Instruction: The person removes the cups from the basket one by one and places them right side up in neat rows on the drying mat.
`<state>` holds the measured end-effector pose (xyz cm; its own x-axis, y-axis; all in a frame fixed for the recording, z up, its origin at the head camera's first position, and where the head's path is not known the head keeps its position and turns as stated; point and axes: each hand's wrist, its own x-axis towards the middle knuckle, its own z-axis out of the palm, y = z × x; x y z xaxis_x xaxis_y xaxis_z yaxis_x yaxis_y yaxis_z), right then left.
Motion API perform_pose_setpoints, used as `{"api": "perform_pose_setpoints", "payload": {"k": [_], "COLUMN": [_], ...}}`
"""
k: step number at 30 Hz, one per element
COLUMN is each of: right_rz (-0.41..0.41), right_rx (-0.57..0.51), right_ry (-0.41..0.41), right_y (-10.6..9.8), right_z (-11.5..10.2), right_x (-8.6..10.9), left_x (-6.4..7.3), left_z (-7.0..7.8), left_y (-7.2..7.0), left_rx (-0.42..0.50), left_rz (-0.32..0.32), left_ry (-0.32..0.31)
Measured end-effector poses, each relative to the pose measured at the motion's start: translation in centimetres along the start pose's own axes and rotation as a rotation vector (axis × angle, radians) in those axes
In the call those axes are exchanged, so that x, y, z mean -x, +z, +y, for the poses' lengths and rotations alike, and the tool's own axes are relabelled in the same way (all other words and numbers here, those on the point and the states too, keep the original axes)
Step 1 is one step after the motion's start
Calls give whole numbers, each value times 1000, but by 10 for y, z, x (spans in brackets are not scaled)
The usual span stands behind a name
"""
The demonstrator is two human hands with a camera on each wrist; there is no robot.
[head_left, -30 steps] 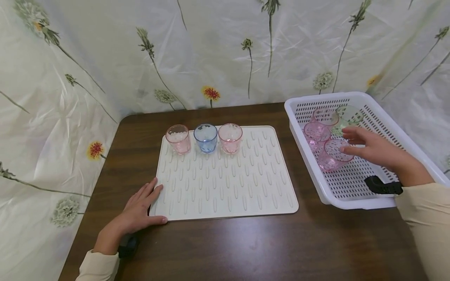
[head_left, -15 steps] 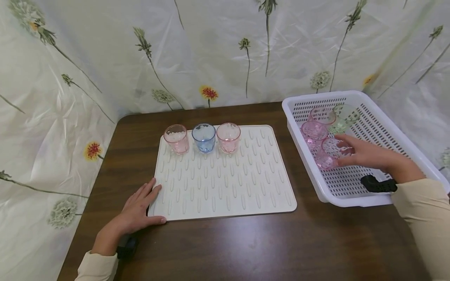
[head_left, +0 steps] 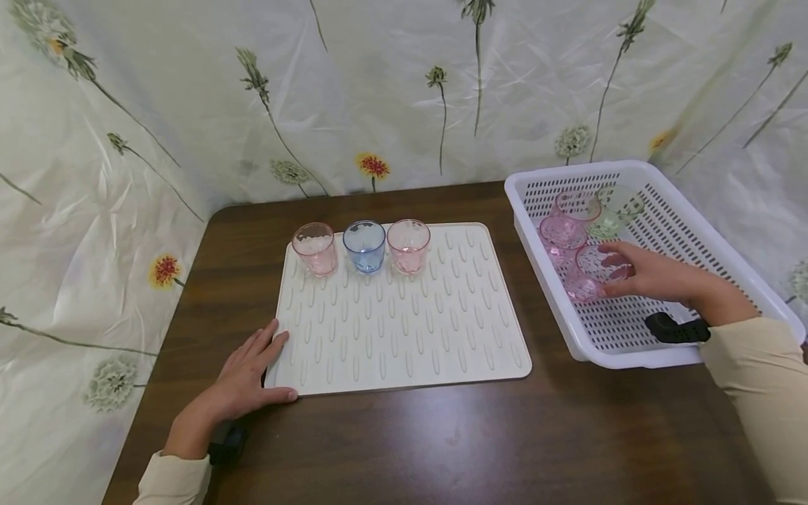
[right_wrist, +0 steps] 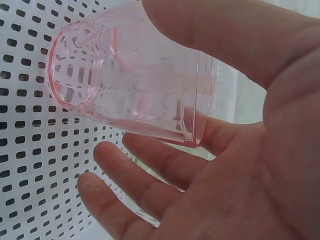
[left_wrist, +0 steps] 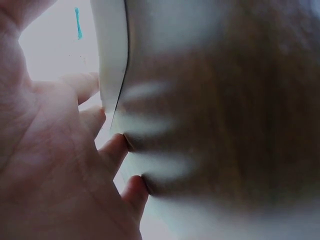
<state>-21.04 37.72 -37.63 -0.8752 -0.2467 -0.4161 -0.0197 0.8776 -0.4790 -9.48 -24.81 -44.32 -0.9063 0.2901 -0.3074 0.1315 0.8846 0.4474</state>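
Inside the white basket (head_left: pixel 543 301), my right hand (head_left: pixel 659 277) holds a pink glass (head_left: pixel 581 284) between thumb and fingers. In the right wrist view this pink glass (right_wrist: pixel 145 90) stands over the slotted basket floor, thumb (right_wrist: pixel 220 32) on one side and index finger behind it. My left hand (head_left: pixel 243 379) rests spread at the left edge of the white ridged mat (head_left: pixel 404 337), thumb at its front corner; in the left wrist view its fingertips (left_wrist: pixel 135 190) touch the table. Along the mat's back edge stand a pink glass (head_left: pixel 318 256), a blue glass (head_left: pixel 365 256) and another pink glass (head_left: pixel 409 252).
Behind the held glass, the basket also contains a deeper pink glass (head_left: pixel 562 238), a pale pink glass (head_left: pixel 577 203) and a green glass (head_left: pixel 612 217). The dark wooden table (head_left: pixel 391 449) meets a floral curtain (head_left: pixel 353 105) at the back and left.
My right hand has lowered slightly leftward from above the pink glass and closed its thumb and fingers on it. The left hand stays on the mat's edge. The head view shifts slightly.
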Motion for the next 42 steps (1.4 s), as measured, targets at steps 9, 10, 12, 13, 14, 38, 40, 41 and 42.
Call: {"api": "perform_pose_setpoints", "payload": {"k": [9, 10, 12, 13, 14, 38, 40, 41, 42], "right_rz": [98, 109, 130, 142, 154, 557, 560, 563, 566], "right_rx": [-18, -24, -28, -27, -28, -257, -278, -288, -298], "right_ry": [-43, -51, -63, -69, -72, -48, -61, -70, -79], "right_y": [-2, -3, -4, -4, -5, -14, -16, -17, -18], "right_z": [-3, -3, -5, -6, -7, -18, -22, -25, -27], "right_x": [1, 1, 2, 2, 3, 22, 26, 27, 29], "left_x": [1, 1, 2, 2, 2, 1, 1, 1, 1], "left_z": [2, 2, 2, 2, 1, 2, 2, 2, 2], "left_y": [-1, -1, 0, 0, 0, 0, -1, -1, -1], "left_rx": [-1, -9, -17, -17, -20, -21, -20, -20, -19], "left_rz": [9, 10, 11, 12, 13, 4, 4, 4, 3], "left_ry": [8, 12, 15, 15, 17, 6, 5, 4, 1]}}
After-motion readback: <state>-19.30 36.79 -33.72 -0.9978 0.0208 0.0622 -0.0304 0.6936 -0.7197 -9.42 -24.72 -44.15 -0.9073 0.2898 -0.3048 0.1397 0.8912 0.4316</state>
